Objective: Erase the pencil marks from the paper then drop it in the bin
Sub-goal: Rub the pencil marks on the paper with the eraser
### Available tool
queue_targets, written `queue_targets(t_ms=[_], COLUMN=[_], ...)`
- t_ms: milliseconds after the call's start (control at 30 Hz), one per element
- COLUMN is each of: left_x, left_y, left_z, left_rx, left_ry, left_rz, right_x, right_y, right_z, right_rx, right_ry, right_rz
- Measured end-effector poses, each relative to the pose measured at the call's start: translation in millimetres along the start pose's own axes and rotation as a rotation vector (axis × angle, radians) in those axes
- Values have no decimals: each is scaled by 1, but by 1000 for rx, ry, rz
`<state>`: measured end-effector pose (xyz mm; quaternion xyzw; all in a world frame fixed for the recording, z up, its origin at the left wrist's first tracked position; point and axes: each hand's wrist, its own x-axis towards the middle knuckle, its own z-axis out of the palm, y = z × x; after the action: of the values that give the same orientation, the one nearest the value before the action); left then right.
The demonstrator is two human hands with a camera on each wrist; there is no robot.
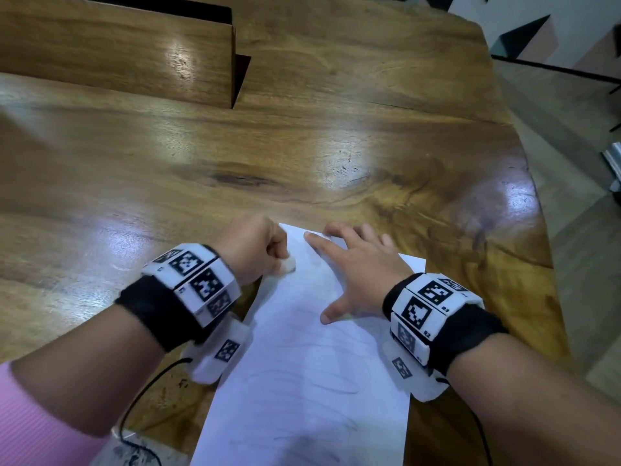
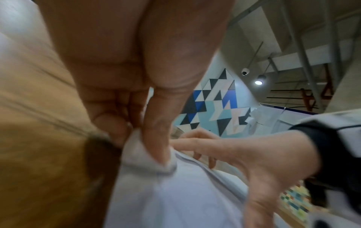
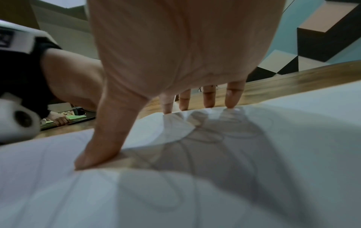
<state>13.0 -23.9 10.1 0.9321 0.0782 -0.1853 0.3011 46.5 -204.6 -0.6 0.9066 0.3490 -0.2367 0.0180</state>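
Likely, with the eraser (image 1: pixel 287 265) pinched in the left hand (image 1: pixel 250 248) at ten o'clock on the paper (image 1: pixel 302 381), which is pinned to the tabletop (image 1: pixel 302 146) by the spread fingers (image 1: pixel 317 240) of the right hand (image 1: pixel 361 274), the sheet could be creased or torn if rubbed hard toward its unheld edge.

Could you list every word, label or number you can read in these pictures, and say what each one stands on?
"R3": on the right wristband, beside a square code marker.
"R2": on the same wristband, lower down, beside another marker.
Small characters on the left wristband: too blurred to read.
The square markers on both bands are patterns, not text.
The paper carries only faint pencil scribbles, no readable words.
The eraser in the left hand shows no print.
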Motion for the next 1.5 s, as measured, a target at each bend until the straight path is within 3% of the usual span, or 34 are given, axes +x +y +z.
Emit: queue_targets(t_ms=[67, 233, 900, 1100, 1300, 1367, 1500], left_x=[-7, 15, 12, -22, 14, 5, -22], left_y=[-3, 7, 4, -7, 5, 0, -11], left_z=[-2, -12, 2, 2, 0, 4, 3], left_rx=[-3, -36, -51, 50, -90, -59, -12], left_ry=[-111, 55, 149, -104, 138, 101, -102], left_rz=[-7, 17, 4, -3, 11, 14, 12], right_x=[0, 0, 16, 16, 16, 16, 16], right_y=[0, -1, 9, 11, 11, 10, 11], right_z=[1, 1, -16, -14, -13, -13, -12], right_rx=[-8, -23, 49, 34, 32, 37, 37], right_ry=[0, 2, -65, -62, -77, -76, -72], right_rz=[-4, -7, -79, -81, -72, -72, -73])
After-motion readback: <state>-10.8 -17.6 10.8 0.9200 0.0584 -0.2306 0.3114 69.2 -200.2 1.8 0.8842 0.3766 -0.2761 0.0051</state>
